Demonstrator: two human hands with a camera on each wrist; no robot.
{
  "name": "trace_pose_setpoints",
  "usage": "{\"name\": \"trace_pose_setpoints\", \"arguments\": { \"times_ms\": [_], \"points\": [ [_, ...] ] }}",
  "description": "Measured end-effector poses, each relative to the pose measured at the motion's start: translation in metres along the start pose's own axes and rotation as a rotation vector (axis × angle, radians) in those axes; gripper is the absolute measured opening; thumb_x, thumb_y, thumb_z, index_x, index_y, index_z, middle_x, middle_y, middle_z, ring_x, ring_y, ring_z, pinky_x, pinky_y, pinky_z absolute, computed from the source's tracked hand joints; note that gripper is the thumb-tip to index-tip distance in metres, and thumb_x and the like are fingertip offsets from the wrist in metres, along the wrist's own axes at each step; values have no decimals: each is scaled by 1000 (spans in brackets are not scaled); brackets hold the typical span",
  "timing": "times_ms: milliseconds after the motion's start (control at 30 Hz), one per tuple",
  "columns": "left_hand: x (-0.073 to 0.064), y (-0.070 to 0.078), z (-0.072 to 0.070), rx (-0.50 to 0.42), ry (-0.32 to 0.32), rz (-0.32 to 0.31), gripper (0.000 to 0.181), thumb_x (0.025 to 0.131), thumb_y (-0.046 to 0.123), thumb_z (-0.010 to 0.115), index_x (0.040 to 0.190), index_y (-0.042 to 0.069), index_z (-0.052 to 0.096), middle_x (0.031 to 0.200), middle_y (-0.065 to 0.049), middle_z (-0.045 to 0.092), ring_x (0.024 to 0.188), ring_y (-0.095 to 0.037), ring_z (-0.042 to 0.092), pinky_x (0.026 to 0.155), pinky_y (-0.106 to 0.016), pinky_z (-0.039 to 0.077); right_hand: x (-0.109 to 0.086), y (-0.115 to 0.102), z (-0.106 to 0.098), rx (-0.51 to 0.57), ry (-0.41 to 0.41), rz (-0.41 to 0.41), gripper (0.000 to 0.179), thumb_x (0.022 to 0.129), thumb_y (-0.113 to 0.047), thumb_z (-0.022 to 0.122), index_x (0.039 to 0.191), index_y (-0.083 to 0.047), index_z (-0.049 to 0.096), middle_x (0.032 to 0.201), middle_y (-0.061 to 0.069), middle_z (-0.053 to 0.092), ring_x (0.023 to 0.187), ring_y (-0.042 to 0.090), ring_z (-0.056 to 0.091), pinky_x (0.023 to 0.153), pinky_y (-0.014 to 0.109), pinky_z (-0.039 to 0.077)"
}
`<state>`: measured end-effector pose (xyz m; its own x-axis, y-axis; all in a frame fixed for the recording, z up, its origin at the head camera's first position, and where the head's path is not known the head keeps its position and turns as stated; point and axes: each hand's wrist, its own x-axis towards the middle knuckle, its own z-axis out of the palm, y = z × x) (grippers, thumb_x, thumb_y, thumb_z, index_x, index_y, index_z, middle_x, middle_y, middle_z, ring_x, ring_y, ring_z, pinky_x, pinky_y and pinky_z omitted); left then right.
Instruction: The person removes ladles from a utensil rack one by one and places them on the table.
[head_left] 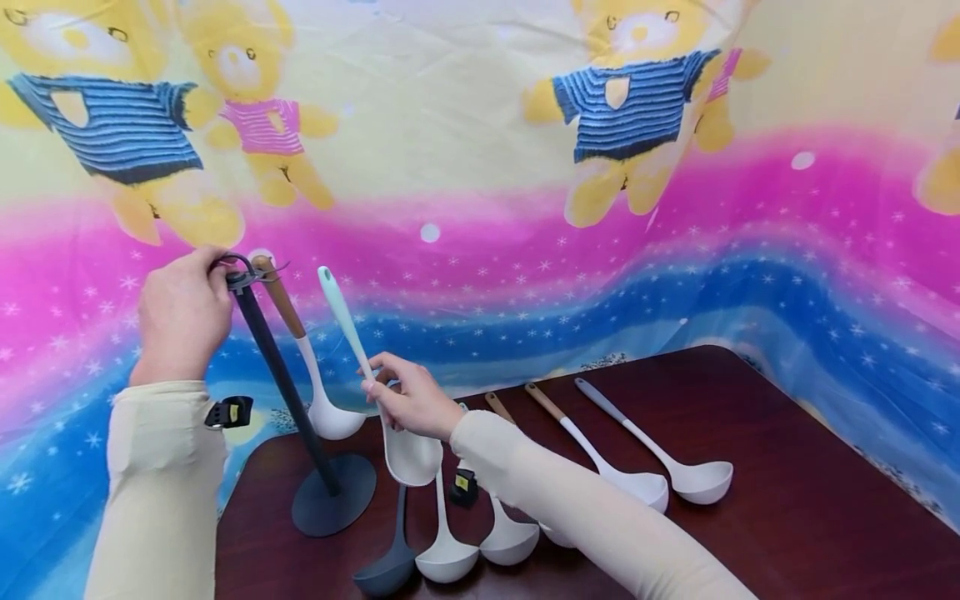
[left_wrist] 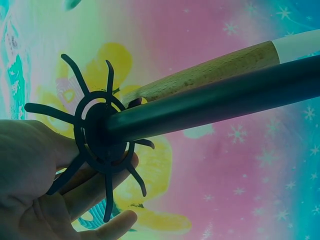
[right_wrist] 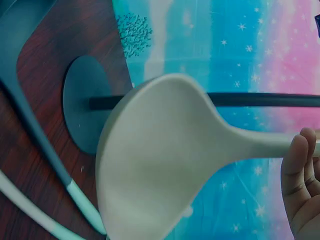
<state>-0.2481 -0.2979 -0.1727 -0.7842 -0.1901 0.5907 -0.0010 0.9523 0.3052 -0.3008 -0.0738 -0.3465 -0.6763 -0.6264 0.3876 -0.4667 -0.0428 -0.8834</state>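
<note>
At the left of the head view, my left hand (head_left: 183, 317) holds the top of a black utensil stand (head_left: 281, 375). The left wrist view shows my left hand's (left_wrist: 65, 195) fingers behind the stand's ring of curved hooks (left_wrist: 107, 135). A white ladle with a wooden handle (head_left: 283, 300) hangs from one hook. My right hand (head_left: 412, 396) pinches a white ladle with a mint handle (head_left: 345, 321), bowl down, just right of the stand. In the right wrist view its bowl (right_wrist: 155, 145) fills the middle, apart from the fingers (right_wrist: 295, 170) on its stem.
On the dark wooden table (head_left: 787, 433) lie several more ladles, among them a dark grey one (head_left: 386, 571), a white one (head_left: 447, 558) and one with a grey-blue handle (head_left: 697, 482). A printed bear cloth (head_left: 450, 125) hangs behind the table.
</note>
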Motion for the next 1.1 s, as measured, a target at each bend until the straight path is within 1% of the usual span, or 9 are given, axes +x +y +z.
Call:
{"name": "trace_pose_setpoints", "arguments": {
  "times_ms": [133,233,333,433,533,600,767,900,1100],
  "points": [
    [0,-2,-1,13,-7,-7,37,107,12,39,137,-3,55,121,-34,61,101,-52,53,86,-65,47,-7,3,-11,-13,17,4,18,104,-26,55,120,-19,60,88,4,65,60,38,58,50,42,54],
    [0,-2,-1,12,-9,-8,37,107,13,39,137,-3,55,122,-34,61,102,-52,54,87,-65,47,-13,6,-20,-30,26,10,18,103,-27,57,117,-16,61,86,5,66,59,36,58,50,41,54],
    [1,-2,0,9,-9,-5,37,107,13,40,138,-2,55,123,-33,61,101,-51,54,87,-65,47,-19,6,-29,-58,28,15,19,103,-27,58,113,-13,61,85,5,67,56,27,58,52,39,55],
    [1,-1,1,10,-2,3,37,107,12,41,137,-3,55,122,-33,61,101,-51,55,86,-65,48,-26,6,-40,-96,29,20,17,102,-28,59,110,-13,62,83,5,68,55,23,58,52,40,55],
    [1,-2,0,10,7,12,37,106,12,41,137,-3,56,121,-34,62,99,-52,56,85,-65,48,-32,5,-53,-145,28,25,14,102,-27,59,106,-15,64,81,3,70,56,26,61,53,44,56],
    [1,-2,0,6,11,11,37,107,12,40,137,-3,56,121,-34,62,100,-52,56,85,-64,48,-34,6,-62,-167,26,32,13,102,-27,60,104,-15,65,79,3,70,58,33,62,53,45,56],
    [1,-2,-2,12,10,4,37,107,12,40,137,-3,55,122,-34,61,101,-52,55,87,-65,47,-43,8,-85,-223,47,73,16,102,-28,59,101,-14,67,77,3,71,63,39,64,55,43,57],
    [2,-2,-2,17,11,18,37,107,12,40,136,-3,56,120,-33,62,100,-52,56,86,-65,47,-52,10,-104,-284,69,105,19,102,-29,59,99,-13,68,74,3,71,62,39,64,56,48,57],
    [0,-1,-2,17,14,30,35,106,11,40,134,-2,57,118,-33,63,96,-50,56,83,-64,48,-69,10,-129,-372,56,187,18,101,-27,60,96,-12,69,70,3,70,58,33,64,53,42,57]
  ]
}}
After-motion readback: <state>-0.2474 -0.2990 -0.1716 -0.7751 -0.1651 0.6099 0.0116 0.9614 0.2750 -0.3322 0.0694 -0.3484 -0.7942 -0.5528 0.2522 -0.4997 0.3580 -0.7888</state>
